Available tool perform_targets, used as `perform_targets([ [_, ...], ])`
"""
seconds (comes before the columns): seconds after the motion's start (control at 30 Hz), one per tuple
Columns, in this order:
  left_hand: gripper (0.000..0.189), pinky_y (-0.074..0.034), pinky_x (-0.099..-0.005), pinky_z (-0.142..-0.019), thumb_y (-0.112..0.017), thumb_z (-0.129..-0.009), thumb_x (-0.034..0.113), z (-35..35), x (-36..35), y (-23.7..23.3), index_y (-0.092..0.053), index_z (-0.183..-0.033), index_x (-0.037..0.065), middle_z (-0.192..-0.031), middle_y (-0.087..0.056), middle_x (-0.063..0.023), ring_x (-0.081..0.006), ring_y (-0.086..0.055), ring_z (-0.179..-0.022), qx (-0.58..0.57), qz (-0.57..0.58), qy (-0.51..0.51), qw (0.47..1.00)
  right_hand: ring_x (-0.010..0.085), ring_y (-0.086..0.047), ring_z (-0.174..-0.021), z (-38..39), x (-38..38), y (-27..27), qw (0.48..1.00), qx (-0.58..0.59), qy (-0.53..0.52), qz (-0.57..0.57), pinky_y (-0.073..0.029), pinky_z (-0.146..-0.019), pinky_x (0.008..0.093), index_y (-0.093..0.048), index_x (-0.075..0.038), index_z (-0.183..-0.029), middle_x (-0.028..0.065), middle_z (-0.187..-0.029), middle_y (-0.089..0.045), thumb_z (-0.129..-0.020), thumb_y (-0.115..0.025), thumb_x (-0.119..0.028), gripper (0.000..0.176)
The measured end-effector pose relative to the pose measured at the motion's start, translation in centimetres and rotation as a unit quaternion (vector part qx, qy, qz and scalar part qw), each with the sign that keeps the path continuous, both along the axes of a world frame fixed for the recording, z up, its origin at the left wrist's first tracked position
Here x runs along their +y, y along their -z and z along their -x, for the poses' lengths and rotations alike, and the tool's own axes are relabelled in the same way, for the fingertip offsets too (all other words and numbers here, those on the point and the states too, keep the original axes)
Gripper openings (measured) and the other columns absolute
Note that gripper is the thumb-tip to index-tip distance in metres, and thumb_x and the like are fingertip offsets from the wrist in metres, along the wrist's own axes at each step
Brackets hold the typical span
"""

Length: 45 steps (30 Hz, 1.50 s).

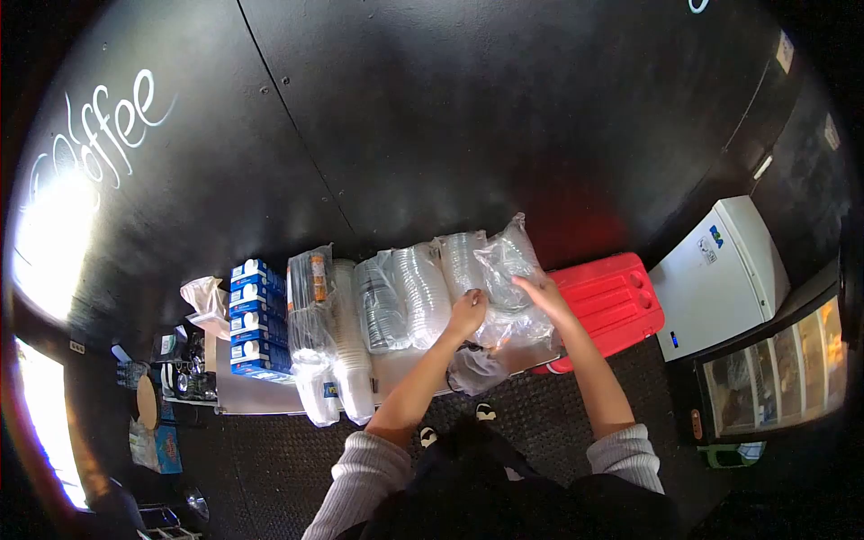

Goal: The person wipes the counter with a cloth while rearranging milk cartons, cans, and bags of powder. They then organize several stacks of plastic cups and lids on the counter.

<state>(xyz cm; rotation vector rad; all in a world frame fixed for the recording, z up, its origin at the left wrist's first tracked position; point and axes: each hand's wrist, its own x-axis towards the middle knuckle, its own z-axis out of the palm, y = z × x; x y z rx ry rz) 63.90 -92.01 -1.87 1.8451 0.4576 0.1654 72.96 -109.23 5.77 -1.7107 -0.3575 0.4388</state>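
Note:
At the right end of the counter (391, 367) lies a clear plastic bag (509, 259) holding stacked clear plastic items, likely lids or cups. My left hand (469, 312) is closed at the bag's left edge, with its fingers curled on the film. My right hand (542, 297) lies against the bag's right side, thumb stretched out and apart from the fingers, some of which are hard to see. Left of the bag are wrapped stacks of clear cups or lids (423, 292) and a bagged stack of dark-looking ones (382, 306). A crumpled plastic bag (476, 370) hangs by the counter's front edge.
A red cooler lid (598, 310) is right of the counter, then a white fridge (720, 279) and a glass-fronted display case (778, 378). Blue-and-white cartons (258, 319) and long cup sleeves (353, 360) fill the counter's left. A black wall (432, 117) rises behind.

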Motion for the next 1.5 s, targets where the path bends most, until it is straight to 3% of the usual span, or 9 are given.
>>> perform_targets([
  [0.1,0.054,-0.047,-0.0374,-0.082,-0.041,-0.090,0.045,-0.3,-0.7,-3.8,-0.048,-0.122,0.002,-0.108,-0.057,-0.0096,-0.0228,-0.057,-0.096,0.114,0.241,0.001,0.964,0.0222,-0.054,-0.106,-0.6,0.2,3.7,1.000,-0.020,0.001,0.001,-0.040,-0.090,0.0305,-0.053,0.003,-0.115,0.0158,-0.112,-0.058,-0.078,-0.064,-0.041,0.059],
  [0.23,0.064,-0.040,-0.0403,-0.093,-0.038,-0.088,0.055,0.2,-1.5,-6.9,-0.042,-0.129,0.006,-0.119,-0.053,-0.0107,-0.0237,-0.050,-0.109,0.132,0.320,-0.052,0.937,0.0208,-0.054,-0.104,1.4,1.0,1.0,0.997,-0.043,0.056,-0.030,-0.040,-0.089,0.0292,-0.051,0.003,-0.117,0.0158,-0.112,-0.058,-0.081,-0.063,-0.034,0.053],
  [0.43,0.068,-0.035,-0.0443,-0.101,-0.032,-0.089,0.060,5.2,0.6,-13.7,-0.038,-0.132,0.008,-0.131,-0.045,-0.0103,-0.0271,-0.045,-0.119,-0.072,0.525,-0.029,0.847,0.0219,-0.053,-0.102,6.4,5.8,-4.8,0.994,-0.014,-0.010,-0.109,-0.040,-0.090,0.0303,-0.047,0.003,-0.118,0.0174,-0.114,-0.054,-0.082,-0.064,-0.028,0.050],
  [0.57,0.055,-0.036,-0.0394,-0.100,-0.028,-0.094,0.048,11.9,5.6,-12.0,-0.041,-0.130,0.008,-0.127,-0.049,-0.0092,-0.0236,-0.047,-0.116,-0.221,0.507,-0.120,0.825,0.0266,-0.044,-0.116,10.8,11.5,-7.4,0.977,-0.194,-0.087,-0.016,-0.037,-0.094,0.0364,-0.040,0.000,-0.126,0.0186,-0.128,-0.041,-0.080,-0.067,-0.032,0.062],
  [0.63,0.054,-0.035,-0.0382,-0.100,-0.029,-0.095,0.048,15.6,6.9,-14.9,-0.041,-0.130,0.008,-0.127,-0.049,-0.0088,-0.0227,-0.046,-0.117,-0.205,0.462,-0.195,0.841,0.0260,-0.045,-0.115,13.1,14.3,-8.3,0.948,0.164,-0.246,-0.116,-0.037,-0.094,0.0356,-0.039,-0.002,-0.127,0.0179,-0.126,-0.043,-0.078,-0.069,-0.031,0.065],
  [0.9,0.056,-0.034,-0.0408,-0.101,-0.030,-0.096,0.046,28.8,12.0,-12.2,-0.034,-0.135,0.007,-0.131,-0.044,-0.0112,-0.0234,-0.043,-0.119,-0.097,0.384,-0.349,0.849,0.0233,-0.049,-0.112,21.9,22.1,-4.5,0.888,0.281,-0.364,-0.023,-0.043,-0.089,0.0341,-0.038,-0.002,-0.128,0.0152,-0.119,-0.050,-0.073,-0.071,-0.037,0.073],
  [1.1,0.055,-0.032,-0.0390,-0.102,-0.030,-0.096,0.047,33.4,14.7,-7.7,-0.036,-0.133,0.007,-0.131,-0.043,-0.0098,-0.0232,-0.040,-0.122,-0.179,0.368,-0.384,0.828,0.0281,-0.050,-0.110,27.4,25.1,-0.4,0.891,0.207,-0.400,0.063,-0.047,-0.082,0.0382,-0.024,0.003,-0.132,0.0254,-0.119,-0.046,-0.070,-0.073,-0.048,0.094],
  [1.23,0.055,-0.027,-0.0377,-0.105,-0.029,-0.096,0.045,34.1,17.0,-4.5,-0.035,-0.133,0.005,-0.133,-0.041,-0.0110,-0.0234,-0.038,-0.123,-0.224,0.309,-0.405,0.831,0.0302,-0.043,-0.118,29.1,26.0,1.4,0.917,0.155,-0.361,0.070,-0.036,-0.097,0.0366,-0.023,0.007,-0.133,0.0241,-0.128,-0.040,-0.073,-0.071,-0.048,0.094],
  [1.5,0.050,-0.021,-0.0401,-0.106,-0.043,-0.093,0.027,34.4,14.7,-10.5,-0.033,-0.133,-0.001,-0.138,-0.034,-0.0173,-0.0278,-0.029,-0.130,-0.203,-0.109,-0.438,0.869,0.0305,-0.053,-0.104,26.7,22.8,1.1,0.937,-0.003,-0.339,0.085,-0.043,-0.089,0.0362,-0.039,0.008,-0.125,0.0256,-0.121,-0.047,-0.076,-0.066,-0.052,0.083],
])
